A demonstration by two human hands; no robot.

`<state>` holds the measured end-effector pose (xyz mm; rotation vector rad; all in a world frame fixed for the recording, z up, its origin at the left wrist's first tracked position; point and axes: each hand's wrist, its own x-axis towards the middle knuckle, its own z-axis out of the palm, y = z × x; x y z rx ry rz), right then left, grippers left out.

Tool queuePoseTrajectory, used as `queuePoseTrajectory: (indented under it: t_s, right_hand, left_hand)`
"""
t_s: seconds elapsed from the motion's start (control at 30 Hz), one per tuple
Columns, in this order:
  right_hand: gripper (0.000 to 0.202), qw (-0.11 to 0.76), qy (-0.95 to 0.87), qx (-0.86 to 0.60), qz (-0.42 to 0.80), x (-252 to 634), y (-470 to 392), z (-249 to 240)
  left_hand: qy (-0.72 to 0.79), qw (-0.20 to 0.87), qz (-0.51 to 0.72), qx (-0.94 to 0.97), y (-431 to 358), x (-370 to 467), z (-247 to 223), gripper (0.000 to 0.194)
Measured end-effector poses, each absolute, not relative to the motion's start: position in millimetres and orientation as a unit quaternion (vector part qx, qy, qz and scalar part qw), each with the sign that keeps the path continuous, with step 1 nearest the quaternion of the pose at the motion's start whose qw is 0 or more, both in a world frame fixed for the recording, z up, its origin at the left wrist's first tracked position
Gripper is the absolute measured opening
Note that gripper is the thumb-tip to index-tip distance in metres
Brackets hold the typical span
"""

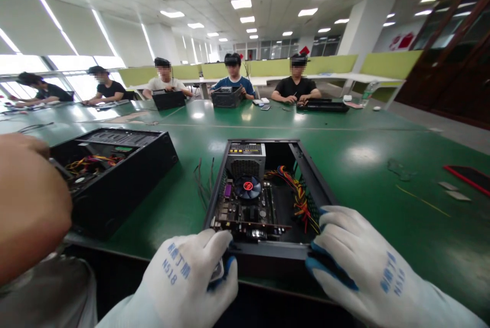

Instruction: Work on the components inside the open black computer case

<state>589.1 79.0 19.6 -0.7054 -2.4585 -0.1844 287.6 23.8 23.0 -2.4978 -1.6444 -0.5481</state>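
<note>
An open black computer case (268, 250) lies on the green table in front of me, its inside facing up. A fan with a red centre (248, 186), a power supply (247, 158) and a bundle of coloured cables (300, 197) show inside it. My left hand (191, 274), in a white and blue glove, is at the near left corner, its fingers closed round a small metallic object (217, 271) that is mostly hidden. My right hand (354, 259), gloved alike, grips the near right corner of the case between thumb and fingers.
Another open case (126, 190) stands at the left, beside a person's bare arm (32, 205). Dark cable ties (204, 180) lie between the cases. To the right are a yellow strip (423, 200) and a red-edged black object (469, 179). Several people sit across the table (360, 139).
</note>
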Motion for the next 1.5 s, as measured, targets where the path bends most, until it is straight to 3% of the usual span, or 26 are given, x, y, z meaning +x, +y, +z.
queuePoseTrajectory:
  t_s: [0.13,0.47,0.83,1.03,1.5]
  right_hand:
    - [0.007,0.266,-0.923,-0.267,-0.073,594,74,21]
    - [0.033,0.127,-0.939,-0.312,-0.069,579,119,64]
    - [0.045,-0.197,-0.932,-0.275,-0.133,472,217,30]
    - [0.021,-0.208,-0.942,-0.226,-0.133,460,219,18]
    - [0.025,-0.194,-0.907,-0.355,-0.116,511,211,56]
  left_hand:
    - [-0.529,0.046,-0.185,-0.827,19,287,20,0.021]
    - [-0.537,0.01,-0.2,-0.82,30,292,32,0.021]
    - [-0.579,-0.02,-0.167,-0.798,36,300,34,0.012]
    - [-0.574,-0.007,-0.18,-0.799,37,299,29,0.012]
    - [-0.573,0.023,-0.205,-0.793,35,297,33,0.016]
